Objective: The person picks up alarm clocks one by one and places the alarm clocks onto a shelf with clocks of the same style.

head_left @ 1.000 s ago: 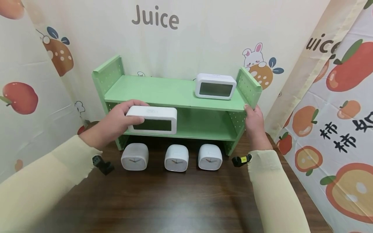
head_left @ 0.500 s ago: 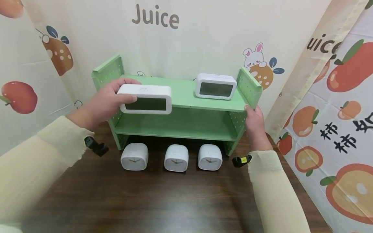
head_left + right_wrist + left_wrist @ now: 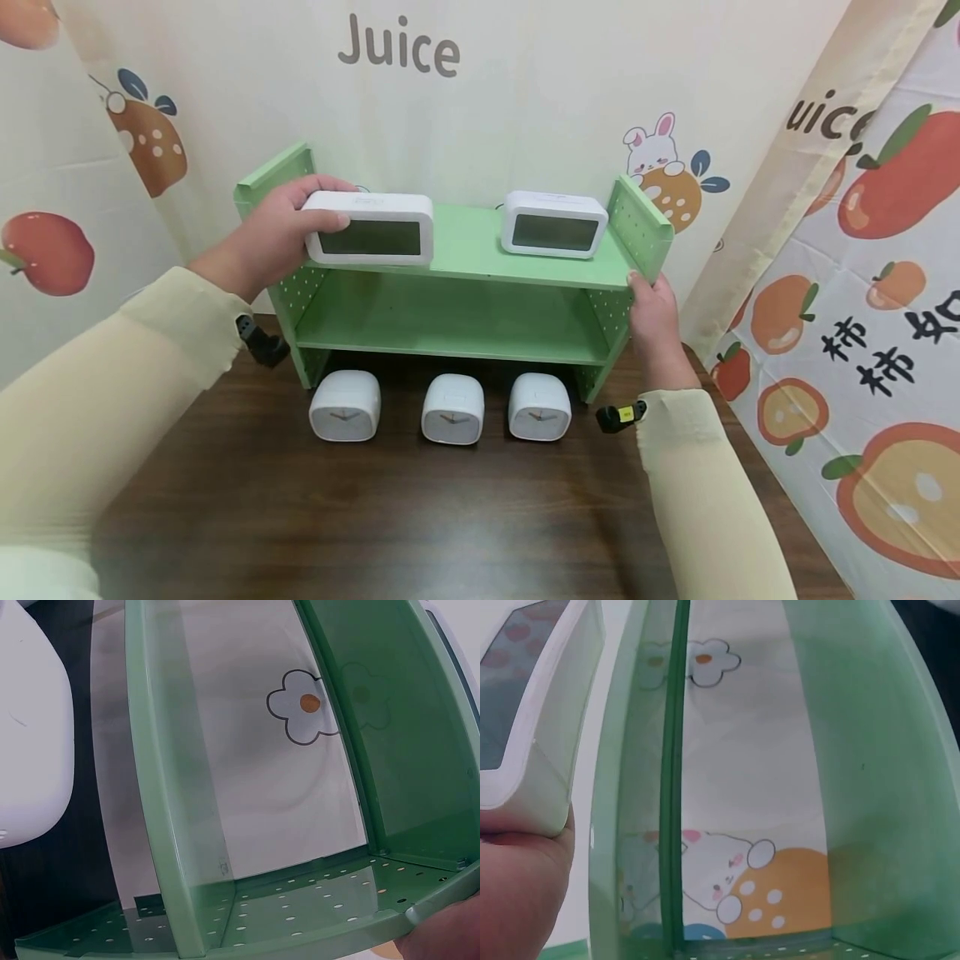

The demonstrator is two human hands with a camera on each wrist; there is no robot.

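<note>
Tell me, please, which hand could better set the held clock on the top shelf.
Probably the left hand: it grips the clock near the top shelf, while the right hand holds the rack's right end.

Both arms [image 3: 716,483] are stretched forward, the left hand [image 3: 276,227] pinching, the right hand [image 3: 654,321] gripping lower.

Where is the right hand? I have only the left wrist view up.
Observer: The right hand grips the green shelf by its right end, at the front edge of the top board.

Operator: Copy. Is anything standing on that board near that end?

Observer: Yes, the head view shows a white clock with a dark screen there, screen toward the person.
</note>
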